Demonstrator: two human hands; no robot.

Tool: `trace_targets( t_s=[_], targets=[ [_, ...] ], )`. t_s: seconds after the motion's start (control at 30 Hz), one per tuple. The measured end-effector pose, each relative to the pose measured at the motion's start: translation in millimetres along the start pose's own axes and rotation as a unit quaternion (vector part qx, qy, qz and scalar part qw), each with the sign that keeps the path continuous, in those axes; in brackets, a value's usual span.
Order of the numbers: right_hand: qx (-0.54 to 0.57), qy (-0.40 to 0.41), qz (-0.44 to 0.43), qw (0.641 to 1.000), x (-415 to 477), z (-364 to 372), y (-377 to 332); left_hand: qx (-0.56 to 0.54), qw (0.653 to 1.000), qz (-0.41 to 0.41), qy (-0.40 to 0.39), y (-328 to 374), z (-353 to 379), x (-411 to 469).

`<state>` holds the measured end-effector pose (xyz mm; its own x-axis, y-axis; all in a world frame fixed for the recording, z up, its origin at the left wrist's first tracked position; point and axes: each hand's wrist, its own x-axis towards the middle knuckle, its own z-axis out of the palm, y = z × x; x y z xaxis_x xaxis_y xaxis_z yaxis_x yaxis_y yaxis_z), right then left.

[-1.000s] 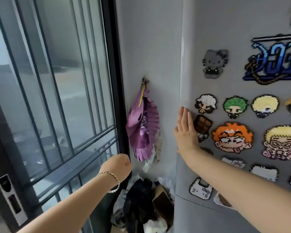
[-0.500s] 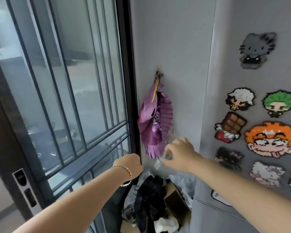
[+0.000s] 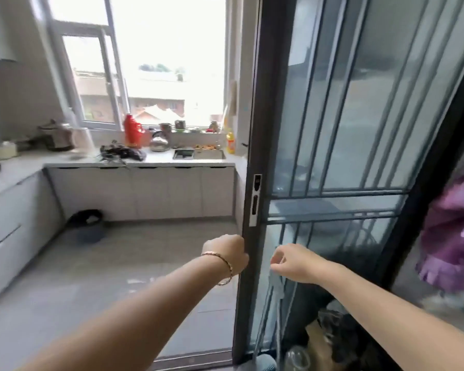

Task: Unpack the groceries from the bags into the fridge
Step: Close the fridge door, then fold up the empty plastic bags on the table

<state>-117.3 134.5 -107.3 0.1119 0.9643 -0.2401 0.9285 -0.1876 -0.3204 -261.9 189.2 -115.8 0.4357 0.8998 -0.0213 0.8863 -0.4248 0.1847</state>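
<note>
Left hand (image 3: 225, 257): fist curled at the edge of the dark-framed sliding glass door (image 3: 268, 129); cannot tell whether it grips the frame.
Right hand (image 3: 292, 262): loosely curled in front of the glass. A pale translucent strip (image 3: 277, 287) hangs under it (thin bag? too blurred), so cannot tell the grip.
Fridge: out of view.
Grocery bags: none clearly visible; blurred dark heap (image 3: 332, 330) low right, beside the door.
Handling: thin bags are probably light, floppy and slippery; take them by the handles and support them underneath.
</note>
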Motion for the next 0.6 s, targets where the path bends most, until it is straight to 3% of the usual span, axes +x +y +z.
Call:
trace_targets(
  t_s=[0.13,0.27,0.5,0.6],
  targets=[
    [-0.062,-0.003,-0.119,0.991,-6,63,-98,-0.027,0.990,-0.141,0.009,-102,4,-93],
    [-0.166,0.003,-0.251,0.954,-41,131,-218,-0.007,0.965,-0.264,-0.002,-200,8,-208],
    [-0.201,-0.048,-0.443,0.872,-142,254,-443,-0.021,0.882,-0.470,0.019,-356,-6,-440],
    [-0.233,-0.074,-0.517,0.821,-193,306,-545,-0.025,0.843,-0.536,0.042,-413,-18,-547]
  ],
)
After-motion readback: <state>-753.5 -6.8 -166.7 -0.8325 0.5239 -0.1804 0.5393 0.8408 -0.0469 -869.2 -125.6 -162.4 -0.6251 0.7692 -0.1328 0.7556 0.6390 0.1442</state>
